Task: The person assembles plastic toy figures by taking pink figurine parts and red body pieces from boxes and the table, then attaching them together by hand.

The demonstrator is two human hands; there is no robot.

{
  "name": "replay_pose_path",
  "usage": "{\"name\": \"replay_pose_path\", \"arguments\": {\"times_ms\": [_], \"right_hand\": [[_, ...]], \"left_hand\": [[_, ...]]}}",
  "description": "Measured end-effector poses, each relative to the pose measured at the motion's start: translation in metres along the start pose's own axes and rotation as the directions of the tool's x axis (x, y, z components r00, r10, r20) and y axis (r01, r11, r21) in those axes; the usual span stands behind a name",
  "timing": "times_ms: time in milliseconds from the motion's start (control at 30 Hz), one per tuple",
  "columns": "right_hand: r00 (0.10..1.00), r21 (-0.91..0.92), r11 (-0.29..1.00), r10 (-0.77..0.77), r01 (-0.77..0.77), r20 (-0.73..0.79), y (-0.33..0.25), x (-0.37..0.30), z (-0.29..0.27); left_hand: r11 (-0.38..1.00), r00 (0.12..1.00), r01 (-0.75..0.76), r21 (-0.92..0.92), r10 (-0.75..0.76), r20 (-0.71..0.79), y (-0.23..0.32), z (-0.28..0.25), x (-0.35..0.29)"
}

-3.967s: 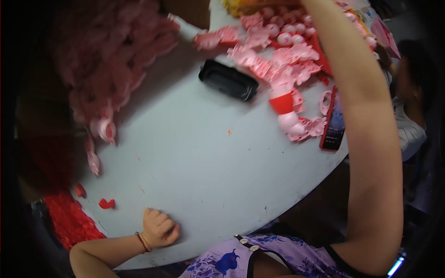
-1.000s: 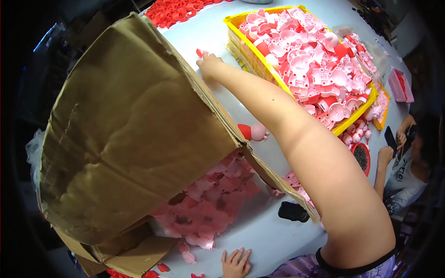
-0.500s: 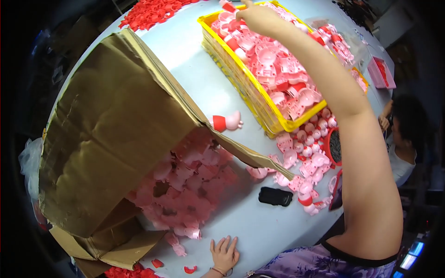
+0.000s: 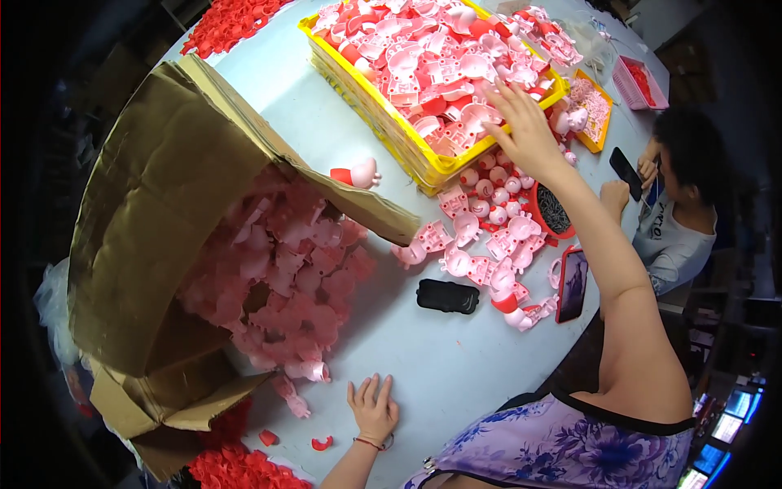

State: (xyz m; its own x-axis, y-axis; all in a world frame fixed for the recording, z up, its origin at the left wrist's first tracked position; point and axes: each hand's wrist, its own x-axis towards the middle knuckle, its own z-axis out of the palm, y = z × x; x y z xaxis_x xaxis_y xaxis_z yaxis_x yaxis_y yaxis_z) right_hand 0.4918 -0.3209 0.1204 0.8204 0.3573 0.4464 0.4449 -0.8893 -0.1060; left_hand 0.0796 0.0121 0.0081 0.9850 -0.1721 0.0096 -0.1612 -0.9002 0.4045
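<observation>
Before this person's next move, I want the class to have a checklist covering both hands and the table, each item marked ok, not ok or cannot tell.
1. Left hand resting on the table: ok, fingers spread.
2. Right hand clear of the yellow crate: cannot tell; it is over the near corner, contact unclear.
3. Spare room in the crate: not ok; pink and red parts are heaped to the rim.
4. Pink parts all inside the cardboard box: not ok; some lie outside.
5. Red-cased phone well away from the table's edge: not ok, close beside it.
6. Red bowl upright: ok, small grey pieces inside.
</observation>
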Motion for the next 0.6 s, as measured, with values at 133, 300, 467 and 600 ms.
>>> {"name": "replay_pose_path", "arguments": {"times_ms": [133,300,467,600], "right_hand": [[0.998,0.001,1.000,-0.024,0.024,0.059,0.000,0.007,0.010],[0.990,-0.188,0.972,-0.141,0.138,0.001,-0.003,0.004,0.013],[0.809,0.034,0.885,-0.409,0.465,-0.421,-0.089,-0.014,-0.019],[0.816,0.261,0.808,-0.400,0.529,-0.418,-0.134,-0.045,-0.017]], "left_hand": [[1.000,1.000,-0.003,0.011,0.004,-0.015,0.003,0.001,-0.003],[1.000,1.000,-0.005,0.001,0.005,-0.018,0.004,0.001,0.000],[1.000,0.999,-0.011,0.012,0.012,-0.044,0.007,0.001,0.001],[0.999,0.995,-0.029,0.041,0.033,-0.090,0.010,0.004,-0.003]]}}
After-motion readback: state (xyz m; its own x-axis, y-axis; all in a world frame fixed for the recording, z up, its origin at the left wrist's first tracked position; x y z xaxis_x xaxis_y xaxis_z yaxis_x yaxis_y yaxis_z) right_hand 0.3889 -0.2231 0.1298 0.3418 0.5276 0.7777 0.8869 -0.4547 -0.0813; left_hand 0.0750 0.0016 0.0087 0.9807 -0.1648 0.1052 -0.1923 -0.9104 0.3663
